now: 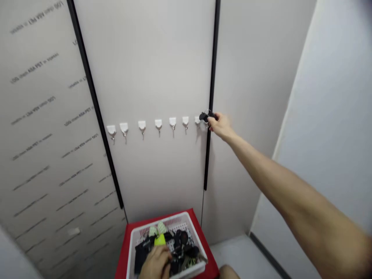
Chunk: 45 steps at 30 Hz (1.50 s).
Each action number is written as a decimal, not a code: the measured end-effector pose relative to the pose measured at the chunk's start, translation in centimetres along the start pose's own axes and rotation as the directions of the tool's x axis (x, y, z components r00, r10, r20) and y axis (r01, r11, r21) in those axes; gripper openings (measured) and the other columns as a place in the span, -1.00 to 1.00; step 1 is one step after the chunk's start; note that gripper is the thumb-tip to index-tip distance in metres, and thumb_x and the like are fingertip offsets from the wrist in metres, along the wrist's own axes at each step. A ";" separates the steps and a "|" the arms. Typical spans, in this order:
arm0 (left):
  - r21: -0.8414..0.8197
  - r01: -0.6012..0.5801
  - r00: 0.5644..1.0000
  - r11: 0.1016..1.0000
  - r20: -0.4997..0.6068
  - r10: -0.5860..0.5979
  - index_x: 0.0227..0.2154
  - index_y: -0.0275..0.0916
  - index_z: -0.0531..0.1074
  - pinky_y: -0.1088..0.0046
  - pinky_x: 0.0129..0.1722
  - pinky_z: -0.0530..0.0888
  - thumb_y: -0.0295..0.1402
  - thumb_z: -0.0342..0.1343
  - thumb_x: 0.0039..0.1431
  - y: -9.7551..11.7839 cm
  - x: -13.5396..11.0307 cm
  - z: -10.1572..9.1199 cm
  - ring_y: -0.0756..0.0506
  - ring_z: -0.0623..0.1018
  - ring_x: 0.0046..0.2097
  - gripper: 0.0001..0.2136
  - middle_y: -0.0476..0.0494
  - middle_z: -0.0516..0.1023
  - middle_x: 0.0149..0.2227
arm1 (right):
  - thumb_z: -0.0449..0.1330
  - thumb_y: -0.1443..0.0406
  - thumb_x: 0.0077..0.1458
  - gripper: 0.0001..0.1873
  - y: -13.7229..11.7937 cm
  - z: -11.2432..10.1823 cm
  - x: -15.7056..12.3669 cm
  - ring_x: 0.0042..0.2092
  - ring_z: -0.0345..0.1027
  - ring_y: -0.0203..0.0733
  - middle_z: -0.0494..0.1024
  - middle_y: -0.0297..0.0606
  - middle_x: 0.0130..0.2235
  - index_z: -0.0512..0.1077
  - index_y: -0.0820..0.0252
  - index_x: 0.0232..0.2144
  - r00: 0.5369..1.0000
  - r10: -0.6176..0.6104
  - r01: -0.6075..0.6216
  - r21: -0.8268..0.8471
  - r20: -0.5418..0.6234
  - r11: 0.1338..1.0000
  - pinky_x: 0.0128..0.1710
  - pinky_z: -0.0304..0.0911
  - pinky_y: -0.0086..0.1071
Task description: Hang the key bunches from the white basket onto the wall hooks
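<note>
At the right end of the row of hooks, my right hand [222, 124] is closed around a black key fob bunch [204, 116] with a thin metal ring. The bunch is held up in front of the last white adhesive hook [197, 120], partly covering it; whether it touches the hook I cannot tell. Lower down, my left hand [157, 261] reaches into a white plastic basket [193, 226], its fingers curled among dark keys and fobs [181, 242]. What these fingers grip is hidden. Just beyond them lies a bright yellow item [159, 239].
Several white hooks [142, 126] with metal prongs run along the pale cabinet door [162, 166], nothing hanging on them. Long black handle strips [213, 69] edge the doors. The basket rests on a red stool [207, 248]. A white wall [328, 116] rises at right.
</note>
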<state>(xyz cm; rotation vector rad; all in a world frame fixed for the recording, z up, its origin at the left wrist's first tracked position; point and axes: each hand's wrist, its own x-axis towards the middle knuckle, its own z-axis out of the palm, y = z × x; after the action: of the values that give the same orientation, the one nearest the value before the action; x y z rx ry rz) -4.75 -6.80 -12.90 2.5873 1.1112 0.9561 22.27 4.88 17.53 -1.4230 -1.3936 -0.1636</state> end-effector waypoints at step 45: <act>-0.354 0.702 0.704 0.618 0.219 -0.676 -0.72 -0.31 0.23 0.56 -0.59 0.19 -0.18 -0.10 -0.17 -5.2 4.5 -6.0 0.06 0.27 -0.63 -0.72 0.01 0.28 -0.72 | 0.01 0.03 -0.29 -0.63 -0.2 16.0 -26.7 -0.61 0.08 -0.40 0.26 -0.37 -0.69 0.25 0.24 -0.70 0.584 0.072 -0.222 0.073 0.809 0.972 -0.59 -0.06 -0.51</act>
<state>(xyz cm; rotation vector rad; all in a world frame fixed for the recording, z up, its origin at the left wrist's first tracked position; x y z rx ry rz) -9.20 -0.47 -8.02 1.5970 1.5153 0.7780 5.23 -0.31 -7.99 -1.5210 -1.9342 0.8118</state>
